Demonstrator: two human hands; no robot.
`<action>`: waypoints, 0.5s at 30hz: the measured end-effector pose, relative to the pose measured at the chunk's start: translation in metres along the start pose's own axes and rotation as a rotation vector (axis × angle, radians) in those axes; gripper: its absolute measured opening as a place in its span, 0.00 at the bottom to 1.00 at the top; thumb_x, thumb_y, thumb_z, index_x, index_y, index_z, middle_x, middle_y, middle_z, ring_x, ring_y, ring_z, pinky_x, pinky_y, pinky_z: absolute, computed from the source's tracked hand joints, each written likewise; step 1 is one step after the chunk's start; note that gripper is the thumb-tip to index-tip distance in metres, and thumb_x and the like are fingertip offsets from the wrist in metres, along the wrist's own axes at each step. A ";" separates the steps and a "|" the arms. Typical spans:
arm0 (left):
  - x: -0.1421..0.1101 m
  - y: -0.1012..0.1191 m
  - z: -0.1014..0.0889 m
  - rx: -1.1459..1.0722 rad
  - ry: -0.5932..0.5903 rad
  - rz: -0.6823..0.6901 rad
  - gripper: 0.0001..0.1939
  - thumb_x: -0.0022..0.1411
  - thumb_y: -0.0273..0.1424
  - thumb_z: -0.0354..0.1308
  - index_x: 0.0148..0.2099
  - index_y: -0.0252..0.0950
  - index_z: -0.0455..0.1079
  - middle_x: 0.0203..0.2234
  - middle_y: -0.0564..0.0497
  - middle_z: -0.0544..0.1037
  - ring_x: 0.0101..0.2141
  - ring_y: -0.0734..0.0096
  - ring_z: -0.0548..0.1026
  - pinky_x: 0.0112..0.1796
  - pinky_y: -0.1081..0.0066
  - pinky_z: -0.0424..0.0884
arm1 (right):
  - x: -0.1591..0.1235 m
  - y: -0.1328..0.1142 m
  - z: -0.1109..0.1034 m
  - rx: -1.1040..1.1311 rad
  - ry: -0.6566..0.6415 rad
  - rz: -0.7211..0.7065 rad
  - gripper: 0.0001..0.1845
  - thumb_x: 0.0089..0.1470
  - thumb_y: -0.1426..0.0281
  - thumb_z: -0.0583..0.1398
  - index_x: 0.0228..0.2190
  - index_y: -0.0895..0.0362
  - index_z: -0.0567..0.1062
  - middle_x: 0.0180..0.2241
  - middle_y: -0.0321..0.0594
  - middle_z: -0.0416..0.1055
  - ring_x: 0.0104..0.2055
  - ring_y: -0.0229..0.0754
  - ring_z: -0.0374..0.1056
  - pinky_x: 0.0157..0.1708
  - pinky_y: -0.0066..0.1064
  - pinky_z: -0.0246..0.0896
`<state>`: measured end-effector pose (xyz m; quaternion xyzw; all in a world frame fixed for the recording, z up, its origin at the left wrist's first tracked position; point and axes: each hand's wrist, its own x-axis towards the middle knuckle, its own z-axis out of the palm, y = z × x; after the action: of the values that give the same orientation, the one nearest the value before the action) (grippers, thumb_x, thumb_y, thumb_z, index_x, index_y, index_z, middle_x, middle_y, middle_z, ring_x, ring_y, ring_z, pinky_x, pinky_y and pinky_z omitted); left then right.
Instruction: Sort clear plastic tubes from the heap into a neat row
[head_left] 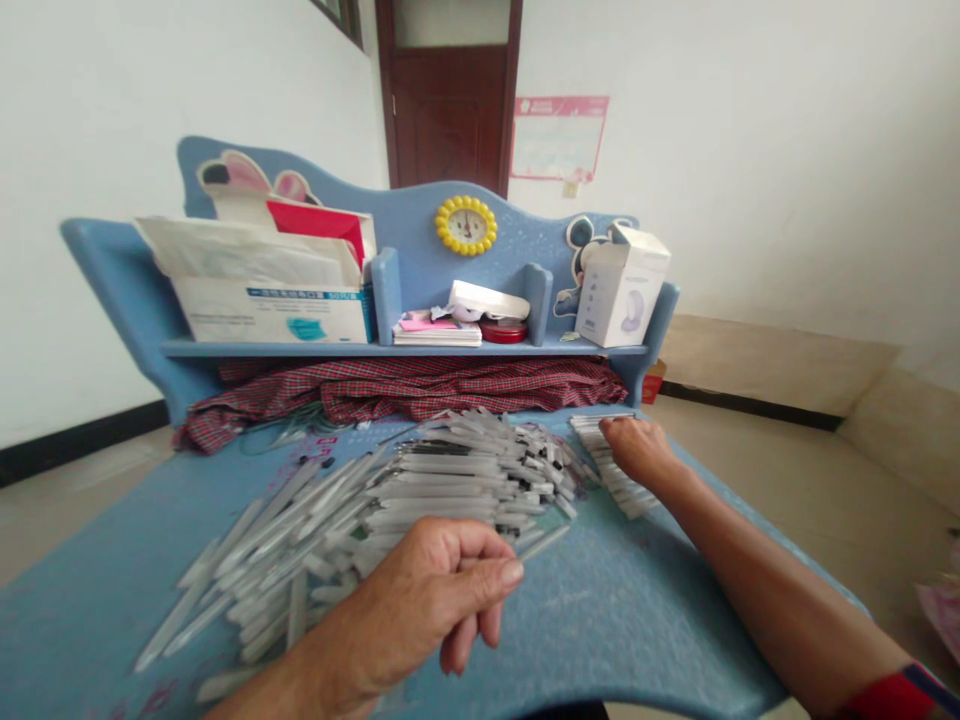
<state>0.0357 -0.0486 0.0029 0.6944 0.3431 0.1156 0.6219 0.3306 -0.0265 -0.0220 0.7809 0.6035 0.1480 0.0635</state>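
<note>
My left hand (457, 590) is closed in a pinch in front of the big pile, thumb against forefinger. A slim translucent pen barrel (544, 542) points away from its fingertips and appears gripped there. Behind this hand spreads a loose heap of frosted pen barrels (435, 490), several with black ends. My right hand (641, 452) reaches to the table's far right, fingers curled over the far end of a neat row of whitish pens (616, 478). Its fingertips touch that row; whatever they pinch is too small to make out.
A blue desk (600, 610) carries everything. Crumpled red checked cloth (420, 388) lies under its shelf (465, 350). On the shelf stand a mask box (270, 310), a white box (624, 290), booklets (439, 335) and a red round tin (503, 331). A yellow-rimmed dial (466, 226) hangs above.
</note>
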 end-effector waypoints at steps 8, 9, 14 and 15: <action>0.001 0.003 -0.002 0.018 0.064 0.016 0.14 0.58 0.39 0.53 0.32 0.33 0.69 0.17 0.57 0.72 0.13 0.84 0.61 0.18 0.81 0.53 | -0.018 -0.021 -0.016 0.207 0.080 -0.236 0.14 0.58 0.65 0.52 0.34 0.55 0.77 0.29 0.41 0.76 0.33 0.40 0.71 0.31 0.25 0.55; 0.001 0.003 -0.002 0.016 0.075 0.016 0.14 0.57 0.40 0.53 0.32 0.33 0.69 0.17 0.57 0.72 0.13 0.84 0.61 0.18 0.80 0.53 | -0.020 -0.023 -0.017 0.235 0.080 -0.266 0.14 0.57 0.65 0.53 0.33 0.55 0.77 0.28 0.40 0.76 0.32 0.38 0.71 0.30 0.25 0.54; 0.000 0.007 -0.005 0.013 0.196 0.035 0.13 0.53 0.40 0.55 0.28 0.33 0.69 0.16 0.56 0.71 0.13 0.82 0.61 0.17 0.79 0.54 | -0.028 -0.029 -0.020 0.502 0.144 -0.416 0.13 0.56 0.67 0.54 0.30 0.57 0.77 0.22 0.37 0.72 0.23 0.34 0.65 0.26 0.25 0.50; -0.001 0.008 -0.006 0.014 0.232 0.053 0.13 0.53 0.39 0.56 0.29 0.33 0.69 0.16 0.56 0.71 0.13 0.82 0.61 0.17 0.79 0.54 | -0.029 -0.030 -0.020 0.547 0.158 -0.441 0.13 0.56 0.67 0.54 0.29 0.58 0.77 0.21 0.36 0.71 0.22 0.33 0.63 0.25 0.25 0.49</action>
<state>0.0341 -0.0439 0.0116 0.6892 0.3953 0.2092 0.5700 0.2896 -0.0481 -0.0156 0.6062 0.7778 0.0238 -0.1643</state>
